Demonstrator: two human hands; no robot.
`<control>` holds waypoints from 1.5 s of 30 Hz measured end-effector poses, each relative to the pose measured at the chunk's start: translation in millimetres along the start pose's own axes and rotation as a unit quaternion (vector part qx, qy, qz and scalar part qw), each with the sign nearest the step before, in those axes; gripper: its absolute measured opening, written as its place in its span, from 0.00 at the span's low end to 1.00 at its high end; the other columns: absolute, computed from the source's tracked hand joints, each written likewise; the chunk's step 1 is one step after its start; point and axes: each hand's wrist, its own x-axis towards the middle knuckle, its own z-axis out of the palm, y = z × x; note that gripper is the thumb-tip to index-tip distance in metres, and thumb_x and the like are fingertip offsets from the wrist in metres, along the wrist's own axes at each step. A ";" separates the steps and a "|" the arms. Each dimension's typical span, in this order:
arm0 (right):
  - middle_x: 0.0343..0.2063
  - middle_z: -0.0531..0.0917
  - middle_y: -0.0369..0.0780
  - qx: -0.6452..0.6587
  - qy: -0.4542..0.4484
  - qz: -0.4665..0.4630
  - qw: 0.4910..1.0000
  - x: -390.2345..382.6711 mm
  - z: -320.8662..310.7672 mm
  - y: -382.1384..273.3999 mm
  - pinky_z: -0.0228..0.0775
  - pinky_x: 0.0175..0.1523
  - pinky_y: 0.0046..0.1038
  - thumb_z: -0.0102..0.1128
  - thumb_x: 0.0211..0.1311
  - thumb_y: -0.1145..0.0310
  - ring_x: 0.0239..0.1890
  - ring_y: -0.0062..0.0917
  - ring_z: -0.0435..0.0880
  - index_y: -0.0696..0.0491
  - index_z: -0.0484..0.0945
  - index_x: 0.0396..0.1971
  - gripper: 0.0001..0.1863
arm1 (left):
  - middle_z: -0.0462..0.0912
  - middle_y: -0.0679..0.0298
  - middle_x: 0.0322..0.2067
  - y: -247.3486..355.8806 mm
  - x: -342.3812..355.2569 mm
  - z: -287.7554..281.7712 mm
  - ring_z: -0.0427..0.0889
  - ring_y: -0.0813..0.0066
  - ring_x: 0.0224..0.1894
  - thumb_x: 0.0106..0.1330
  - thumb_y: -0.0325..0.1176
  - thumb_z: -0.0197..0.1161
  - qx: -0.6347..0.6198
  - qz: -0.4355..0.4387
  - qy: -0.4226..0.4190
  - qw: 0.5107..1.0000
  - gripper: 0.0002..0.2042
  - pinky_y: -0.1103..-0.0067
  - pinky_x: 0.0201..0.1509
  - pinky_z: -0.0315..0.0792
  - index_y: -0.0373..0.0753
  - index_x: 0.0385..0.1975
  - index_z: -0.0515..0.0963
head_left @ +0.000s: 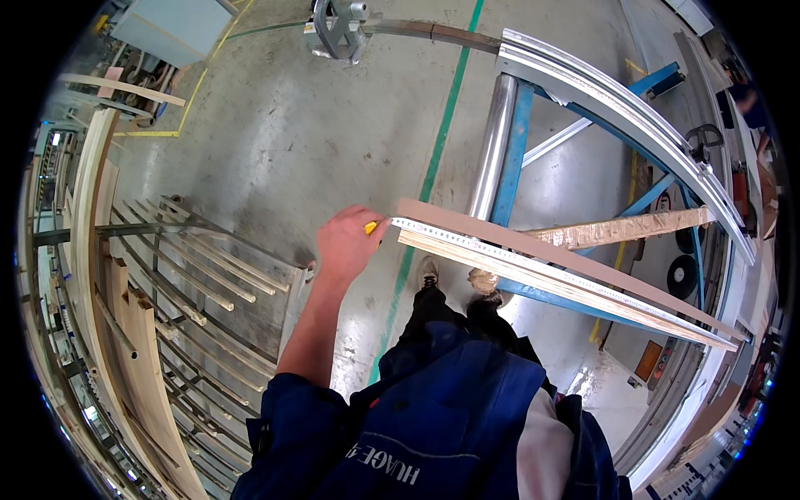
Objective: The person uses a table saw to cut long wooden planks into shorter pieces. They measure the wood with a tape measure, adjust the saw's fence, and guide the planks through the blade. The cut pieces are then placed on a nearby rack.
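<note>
My left hand (348, 240) is closed at the left end of a long, narrow board (550, 246) with a brownish-pink side. A small yellow piece (372, 227) shows between its fingers, apparently part of a tape measure, its case mostly hidden by the hand. From the fingers a white tape measure blade (433, 230) with markings runs along the board toward the right. Beside the brownish side, the board shows a pale layered wood edge (500, 271). My right hand does not show.
Blue-framed stand (514, 154) with a metal roller (493, 142) and a silver rail (600, 79) sits at the right. A wrapped beam (625, 227) lies beneath the board. Racks with wooden slats (200, 258) stand left. A metal device (337, 33) is at the far side. Another person (744, 107) is at the right edge.
</note>
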 end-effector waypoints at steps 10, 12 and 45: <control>0.29 0.88 0.40 0.005 -0.017 0.006 1.000 -33.8 -10.8 -12.2 0.76 0.40 0.28 0.68 0.63 0.64 0.32 0.23 0.83 0.62 0.87 0.39 0.15 | 0.87 0.66 0.33 -4.2 7.4 -2.1 0.86 0.63 0.35 0.63 0.37 0.72 -0.025 -0.001 -0.042 0.999 0.07 0.71 0.37 0.78 0.42 0.31 0.87; 0.32 0.89 0.44 -0.014 0.006 0.015 1.000 -46.1 -4.4 -36.1 0.77 0.43 0.29 0.68 0.63 0.64 0.35 0.27 0.86 0.62 0.87 0.41 0.15 | 0.87 0.66 0.34 -5.1 6.9 -4.5 0.86 0.63 0.35 0.63 0.37 0.72 -0.020 -0.003 -0.047 0.999 0.07 0.71 0.37 0.78 0.41 0.31 0.87; 0.24 0.82 0.39 0.577 0.256 0.144 0.762 13.3 -100.9 174.0 0.75 0.26 0.26 0.65 0.62 0.71 0.22 0.24 0.82 0.63 0.83 0.35 0.09 | 0.83 0.61 0.30 598.6 -142.6 231.9 0.82 0.75 0.31 0.75 0.29 0.54 -0.275 0.034 -0.670 0.689 0.16 0.79 0.40 0.76 0.28 0.56 0.78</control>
